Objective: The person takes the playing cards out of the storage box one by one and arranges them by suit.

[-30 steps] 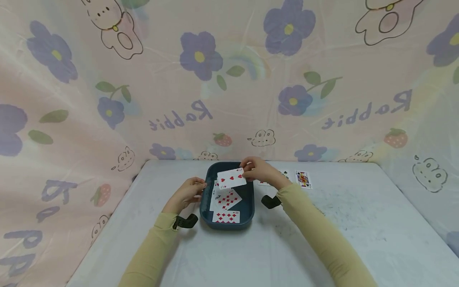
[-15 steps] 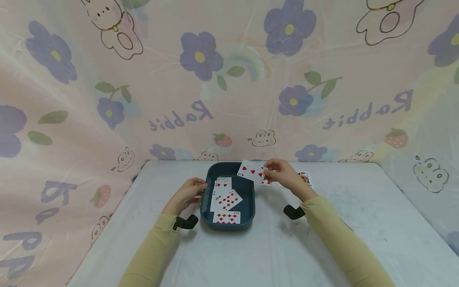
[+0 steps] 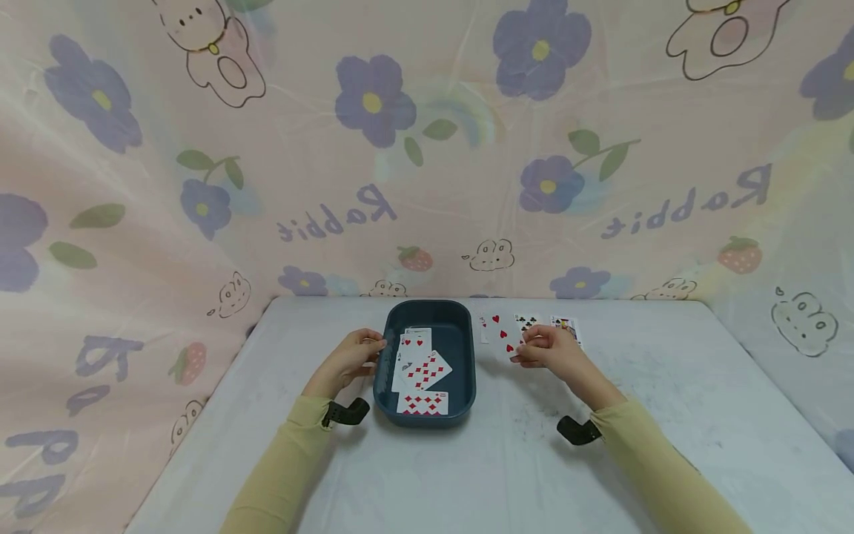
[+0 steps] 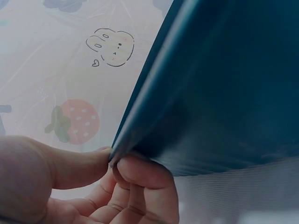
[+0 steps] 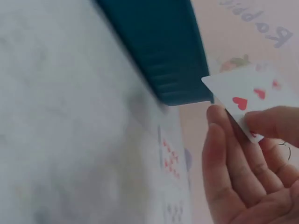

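My left hand (image 3: pixel 345 362) pinches the left rim of a dark blue tray (image 3: pixel 462 360) between thumb and curled fingers, as the left wrist view shows up close. Right of the tray, my right hand (image 3: pixel 557 354) pinches a three of hearts (image 3: pixel 502 335) by one corner and holds it tilted above the table. In the right wrist view that playing card (image 5: pixel 250 91) is face up between thumb and fingers. Several more playing cards overlap inside the tray, among them a ten of diamonds (image 3: pixel 423 403) near its front.
Behind the right hand, face-up cards lie in a row on the white table (image 3: pixel 427 482): a partly covered red card (image 3: pixel 484 331), a clubs card (image 3: pixel 525 320) and a face card (image 3: pixel 568 324). A patterned cloth (image 3: pixel 427 178) hangs along the back.
My right hand has carried the three of hearts rightward from over the tray to above the table, turning the card on the way. My left hand has stayed on the tray's rim.
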Demonstrator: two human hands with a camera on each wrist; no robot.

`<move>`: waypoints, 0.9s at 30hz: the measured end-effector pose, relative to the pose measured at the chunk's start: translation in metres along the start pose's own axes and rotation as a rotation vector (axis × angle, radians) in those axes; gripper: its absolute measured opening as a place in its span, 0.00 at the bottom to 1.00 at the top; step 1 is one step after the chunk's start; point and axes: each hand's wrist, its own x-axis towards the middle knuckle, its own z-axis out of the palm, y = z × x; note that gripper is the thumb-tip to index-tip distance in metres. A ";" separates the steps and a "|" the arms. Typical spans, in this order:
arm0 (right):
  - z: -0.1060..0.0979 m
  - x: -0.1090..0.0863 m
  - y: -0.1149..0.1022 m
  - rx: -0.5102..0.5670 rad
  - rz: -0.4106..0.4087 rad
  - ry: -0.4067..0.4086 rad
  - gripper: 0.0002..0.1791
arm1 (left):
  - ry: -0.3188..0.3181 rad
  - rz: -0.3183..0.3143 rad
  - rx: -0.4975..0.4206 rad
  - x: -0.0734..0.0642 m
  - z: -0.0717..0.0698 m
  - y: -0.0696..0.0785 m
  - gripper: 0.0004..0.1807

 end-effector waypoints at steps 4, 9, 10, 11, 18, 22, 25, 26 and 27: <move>-0.001 -0.008 0.008 0.008 0.058 -0.026 0.11 | 0.000 0.005 -0.005 -0.001 0.000 0.000 0.09; 0.000 -0.012 0.015 -0.017 0.137 -0.009 0.10 | -0.005 0.014 -0.008 -0.002 0.001 0.000 0.09; 0.000 -0.012 0.016 -0.026 0.144 -0.008 0.09 | -0.004 0.013 -0.010 -0.002 0.001 0.000 0.09; 0.001 -0.011 0.016 -0.029 0.153 0.000 0.08 | -0.002 0.012 -0.008 -0.003 0.001 0.001 0.09; 0.004 -0.009 0.024 -0.077 0.179 0.055 0.09 | 0.000 0.009 -0.003 -0.001 0.002 -0.001 0.10; 0.006 -0.008 0.028 -0.054 0.185 0.052 0.10 | -0.001 0.006 -0.001 -0.001 0.002 -0.001 0.10; 0.008 -0.008 0.030 -0.008 0.193 0.043 0.10 | -0.001 0.003 -0.003 -0.002 0.001 0.000 0.10; 0.008 -0.008 0.030 0.004 0.203 0.047 0.11 | 0.001 0.003 -0.005 -0.002 0.001 0.000 0.10; 0.009 -0.007 0.031 0.011 0.214 0.051 0.11 | 0.002 0.003 -0.006 -0.002 0.001 0.000 0.09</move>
